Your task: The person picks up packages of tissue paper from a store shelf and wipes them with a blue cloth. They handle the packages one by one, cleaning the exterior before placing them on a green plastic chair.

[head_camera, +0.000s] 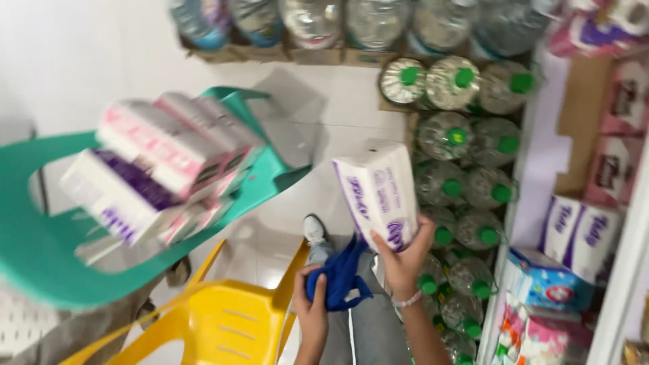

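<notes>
Tissue pack (377, 192) raised, right hand (404, 260) grip closed around it; left hand (312, 304) clutching blue cloth (339, 277)

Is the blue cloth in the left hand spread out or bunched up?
Bunched up: the blue cloth sits crumpled in the left hand, folds hanging loose, not flat.

Small shop or stockroom: rows of green-capped water bottles (466, 176) stacked on floor; right of bottles, shelf (629, 223) packed with wrapped tissue packs (581, 236).
</notes>
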